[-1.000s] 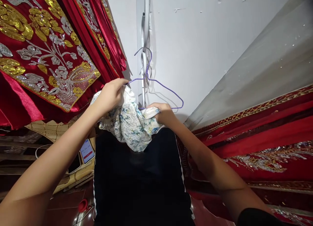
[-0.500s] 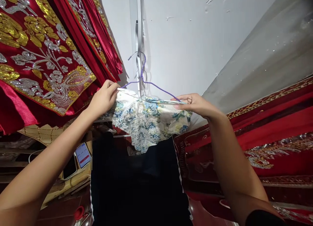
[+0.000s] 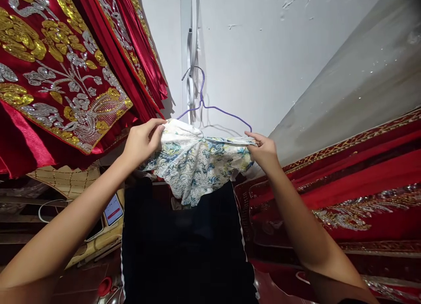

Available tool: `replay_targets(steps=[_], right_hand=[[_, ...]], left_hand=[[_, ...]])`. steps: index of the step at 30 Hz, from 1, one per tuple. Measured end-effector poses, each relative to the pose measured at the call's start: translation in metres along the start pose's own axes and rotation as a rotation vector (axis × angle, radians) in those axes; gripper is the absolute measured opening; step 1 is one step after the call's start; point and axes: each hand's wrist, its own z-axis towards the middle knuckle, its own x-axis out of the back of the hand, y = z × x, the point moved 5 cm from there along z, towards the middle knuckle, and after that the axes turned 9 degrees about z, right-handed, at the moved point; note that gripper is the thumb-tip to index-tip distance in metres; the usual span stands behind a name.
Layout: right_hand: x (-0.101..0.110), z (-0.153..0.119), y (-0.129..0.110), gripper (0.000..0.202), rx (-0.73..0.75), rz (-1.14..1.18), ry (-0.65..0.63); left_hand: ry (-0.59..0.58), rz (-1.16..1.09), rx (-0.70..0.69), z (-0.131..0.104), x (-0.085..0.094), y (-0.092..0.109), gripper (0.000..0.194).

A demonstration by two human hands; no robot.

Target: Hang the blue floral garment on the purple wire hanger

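A white garment with a blue, green and yellow floral print (image 3: pixel 197 163) hangs gathered on a purple wire hanger (image 3: pixel 226 112). The hanger's hook stands up in front of a pale metal post. My left hand (image 3: pixel 144 140) pinches the garment's left shoulder edge between thumb and fingers. At the other end, my right hand (image 3: pixel 263 149) grips the right edge beside the hanger's tip. The hanger's lower part is hidden inside the cloth.
Red cloth with gold and silver beadwork (image 3: pixel 72 76) hangs at the left. More red embroidered fabric (image 3: pixel 362 185) is at the right. A lit phone (image 3: pixel 113 210) lies on a bamboo surface at lower left. A white wall (image 3: pixel 250 67) stands behind the hanger.
The right hand has drawn in slightly and its fingers now close around the garment's edge. In view, the hanger's hook has shifted a little right, and the hanger's right arm stands higher above the cloth.
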Motion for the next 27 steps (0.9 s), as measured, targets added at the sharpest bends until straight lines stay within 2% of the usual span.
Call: replay_targets(steps=[3, 5, 7, 10, 13, 15, 19, 22, 24, 27], right_hand=[[-0.001, 0.001, 0.003, 0.071, 0.066, 0.060, 0.107], [-0.005, 0.003, 0.006, 0.074, 0.066, 0.118, 0.133], [-0.012, 0.007, 0.009, 0.063, 0.053, 0.157, 0.064], [-0.018, 0.011, 0.010, 0.036, 0.091, 0.152, -0.022], [-0.010, 0.006, 0.008, 0.016, 0.103, 0.124, -0.040], [-0.003, -0.001, 0.007, 0.012, 0.057, 0.164, -0.115], [0.010, -0.017, 0.007, 0.030, -0.153, 0.320, -0.333], [0.004, -0.025, 0.010, 0.050, -0.301, 0.416, -0.374], [-0.014, -0.029, 0.008, 0.066, -0.260, 0.436, -0.367], [-0.054, -0.035, -0.002, 0.083, 0.000, 0.275, -0.356]], left_hand=[[-0.005, -0.004, 0.036, -0.001, -0.001, -0.006, 0.035], [-0.007, 0.006, 0.055, -0.003, 0.000, -0.011, 0.035], [-0.008, 0.011, 0.067, -0.004, 0.001, -0.016, 0.035], [-0.006, 0.013, 0.052, -0.004, 0.004, -0.021, 0.033], [0.002, 0.037, 0.023, 0.001, 0.007, -0.027, 0.031], [-0.004, 0.065, 0.040, 0.007, 0.007, -0.035, 0.033], [-0.071, 0.066, 0.073, 0.016, -0.003, -0.047, 0.039], [-0.100, -0.010, 0.062, 0.021, -0.016, -0.044, 0.034], [-0.120, -0.080, 0.068, 0.023, -0.025, -0.038, 0.032], [-0.129, -0.161, 0.089, 0.023, -0.035, -0.032, 0.031]])
